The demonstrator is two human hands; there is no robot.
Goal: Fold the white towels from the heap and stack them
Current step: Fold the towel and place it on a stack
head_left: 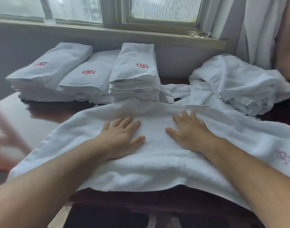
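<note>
Three stacks of folded white towels stand across the upper left and centre of the frame: the left stack (47, 71), the middle stack (90, 78) and the third stack (134, 76). They sit on a dark, glossy counter (47, 112) under a window. Below them, a person's left hand (122, 135) and right hand (188, 130) lie flat, fingers straight and spread, gripping nothing. Both press on a spread towel (157, 165) that fills the middle of the frame. At upper right sits the heap (236, 86) of unfolded towels.

The risks appear to lie at the towel's edges. Its far edge runs against the foot of the third stack, so a smoothing push away from the body could nudge that stack or ruck cloth against it. Its near edge hangs over the counter's front lip at the bottom of the frame. On so slick a surface, a tug toward the body might slide the whole towel off. To the right, the towel seems to touch the heap, though where one ends is hard to tell, and drawing a corner across could drag loose towels along. Ripples near the faint embroidered emblem (285, 159) at far right may get folded in if not flattened.
</note>
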